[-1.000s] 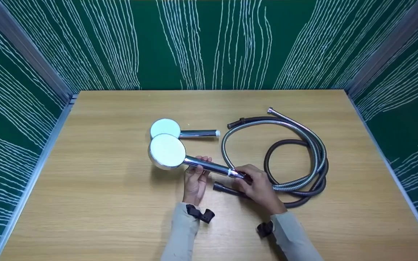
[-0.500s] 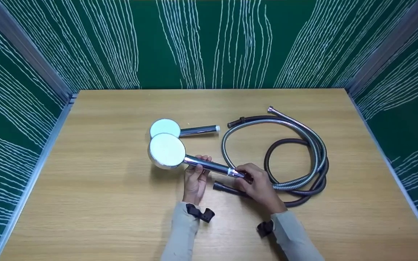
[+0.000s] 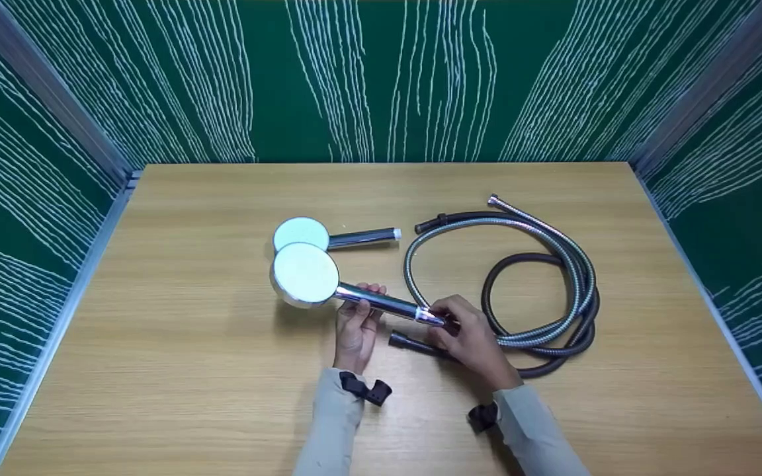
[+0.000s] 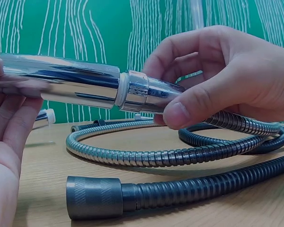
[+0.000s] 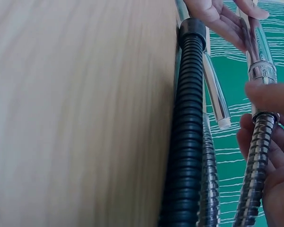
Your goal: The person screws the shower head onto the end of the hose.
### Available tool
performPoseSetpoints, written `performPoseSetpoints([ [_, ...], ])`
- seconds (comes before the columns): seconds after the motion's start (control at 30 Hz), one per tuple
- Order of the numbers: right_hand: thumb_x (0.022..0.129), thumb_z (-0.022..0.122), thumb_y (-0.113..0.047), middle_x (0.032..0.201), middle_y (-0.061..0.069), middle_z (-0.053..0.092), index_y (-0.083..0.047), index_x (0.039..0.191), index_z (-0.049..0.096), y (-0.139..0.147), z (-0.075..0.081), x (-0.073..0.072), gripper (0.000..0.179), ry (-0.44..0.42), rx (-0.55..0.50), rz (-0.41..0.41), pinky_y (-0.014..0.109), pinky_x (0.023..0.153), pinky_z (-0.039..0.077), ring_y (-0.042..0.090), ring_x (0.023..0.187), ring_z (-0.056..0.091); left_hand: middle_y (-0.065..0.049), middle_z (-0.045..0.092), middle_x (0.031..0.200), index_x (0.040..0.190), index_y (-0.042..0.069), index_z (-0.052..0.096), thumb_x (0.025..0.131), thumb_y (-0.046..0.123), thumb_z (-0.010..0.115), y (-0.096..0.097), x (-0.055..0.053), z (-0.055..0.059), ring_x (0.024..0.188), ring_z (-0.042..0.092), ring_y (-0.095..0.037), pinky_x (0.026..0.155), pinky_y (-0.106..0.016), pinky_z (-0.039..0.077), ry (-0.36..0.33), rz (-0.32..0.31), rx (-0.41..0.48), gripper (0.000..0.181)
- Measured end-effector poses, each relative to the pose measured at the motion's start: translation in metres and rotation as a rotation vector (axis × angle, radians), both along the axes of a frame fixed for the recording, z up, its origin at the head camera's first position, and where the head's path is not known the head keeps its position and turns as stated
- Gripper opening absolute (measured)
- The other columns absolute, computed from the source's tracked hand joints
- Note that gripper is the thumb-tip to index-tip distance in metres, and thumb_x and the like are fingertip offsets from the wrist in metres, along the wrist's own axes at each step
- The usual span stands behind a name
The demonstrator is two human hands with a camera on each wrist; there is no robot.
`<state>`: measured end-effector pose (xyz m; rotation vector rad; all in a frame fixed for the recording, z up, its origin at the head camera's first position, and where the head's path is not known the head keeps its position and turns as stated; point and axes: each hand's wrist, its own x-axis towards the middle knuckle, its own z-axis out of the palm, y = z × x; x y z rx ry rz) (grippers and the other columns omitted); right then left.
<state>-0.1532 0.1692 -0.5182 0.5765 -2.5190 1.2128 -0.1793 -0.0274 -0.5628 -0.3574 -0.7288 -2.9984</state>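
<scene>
My left hand point(image 3: 356, 330) holds a chrome shower head point(image 3: 305, 275) by its handle point(image 4: 61, 80), above the table. My right hand point(image 3: 470, 337) pinches the chrome end nut point(image 4: 144, 92) of a silver shower hose point(image 4: 156, 157). That nut sits against the handle's end, with a narrow white ring point(image 4: 121, 90) showing between them. How far the threads engage cannot be seen. From the right hand the hose runs back into its coil. A second shower head point(image 3: 300, 234) lies behind the held one, partly covered by it in the head view.
A black shower hose point(image 3: 518, 258) lies coiled together with the silver one at the right. Its black end point(image 4: 94, 196) points left, just in front of the right hand. Green walls with white streaks point(image 3: 328, 79) enclose the wooden table point(image 3: 156, 370).
The far shower head's handle has swung slightly, its end moving toward the back wall. Both hands stay in nearly the same place on the shower head and the hose nut.
</scene>
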Motion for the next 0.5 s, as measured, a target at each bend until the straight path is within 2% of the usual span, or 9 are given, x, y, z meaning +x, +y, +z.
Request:
performPoseSetpoints([
  [0.2, 0.072, 0.078, 0.005, 0.094, 0.002, 0.067, -0.008, 0.098, 0.066, 0.0012, 0.0007, 0.0003, 0.032, 0.011, 0.006, -0.004, 0.031, 0.078, 0.059, 0.015, 0.088, 0.064, -0.003, 0.072, 0.103, 0.105, 0.011, 0.069, 0.086, 0.011, 0.065, 0.0002, 0.0000, 0.0002, 0.104, 0.067, -0.017, 0.101, -0.029, 0.052, -0.008, 0.002, 0.010, 0.019],
  [0.5, 0.077, 0.076, 0.001, 0.098, 0.005, 0.069, -0.007, 0.103, 0.067, 0.0021, 0.0024, 0.0017, 0.029, -0.040, 0.020, 0.002, 0.036, 0.085, 0.060, 0.019, 0.093, 0.066, -0.003, 0.072, 0.103, 0.104, 0.012, 0.070, 0.086, 0.012, 0.065, 0.0000, 0.0006, 0.0013, 0.104, 0.067, -0.017, 0.103, -0.030, 0.051, -0.014, 0.014, -0.005, 0.019],
])
